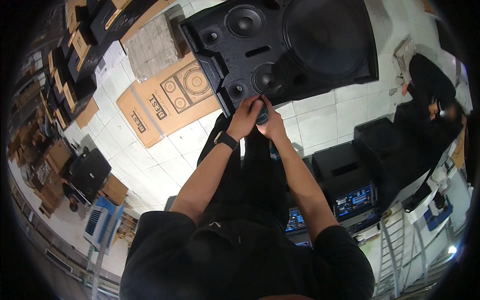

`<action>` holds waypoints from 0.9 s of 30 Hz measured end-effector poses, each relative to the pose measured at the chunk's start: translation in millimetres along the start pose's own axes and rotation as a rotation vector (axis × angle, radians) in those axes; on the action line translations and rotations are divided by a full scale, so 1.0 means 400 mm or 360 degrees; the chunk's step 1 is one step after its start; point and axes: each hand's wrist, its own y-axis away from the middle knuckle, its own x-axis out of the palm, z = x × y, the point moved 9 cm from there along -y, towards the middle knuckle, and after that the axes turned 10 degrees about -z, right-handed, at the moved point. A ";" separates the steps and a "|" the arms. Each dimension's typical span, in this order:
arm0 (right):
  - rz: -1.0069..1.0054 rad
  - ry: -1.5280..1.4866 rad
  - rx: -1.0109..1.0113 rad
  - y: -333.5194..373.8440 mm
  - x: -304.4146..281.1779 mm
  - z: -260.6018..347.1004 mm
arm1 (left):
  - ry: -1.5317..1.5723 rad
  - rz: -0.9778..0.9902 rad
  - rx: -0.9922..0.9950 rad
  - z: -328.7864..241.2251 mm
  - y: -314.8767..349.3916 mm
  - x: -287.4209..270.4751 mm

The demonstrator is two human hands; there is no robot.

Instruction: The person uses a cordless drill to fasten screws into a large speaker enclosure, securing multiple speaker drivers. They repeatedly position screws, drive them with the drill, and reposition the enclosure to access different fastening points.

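Note:
A large black speaker cabinet lies before me, its cones and small horns facing up. At its near edge my right hand is closed around a dark teal-and-black power tool, which looks like a cordless drill. My left hand, with a black watch on the wrist, is closed against the tool's other side, fingertips meeting the right hand's near the lower small cone. The tool's tip and whatever it touches are hidden by my fingers. A teal part shows below my right hand.
A flattened cardboard box lies left of the cabinet, with a taped block on it. More black cabinets with lit blue panels stand at the right. Another person in dark clothing crouches at far right. Stacked cartons line the left.

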 end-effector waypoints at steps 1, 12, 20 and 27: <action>0.0007 -0.0010 0.0035 0.005 -0.005 0.002 | 0.0336 0.0041 -0.0351 0.063 0.000 -0.015; 0.0463 0.0363 -0.0020 -0.056 -0.011 0.050 | 0.1928 -0.0078 -0.1495 0.431 0.047 0.183; 0.0645 0.0671 -0.0854 -0.167 -0.035 0.092 | 0.2928 -0.0287 -0.1262 0.291 -0.109 0.441; 0.1245 0.0463 -0.0856 -0.170 -0.039 0.114 | 0.4277 -0.0682 -0.0392 0.269 -0.200 0.430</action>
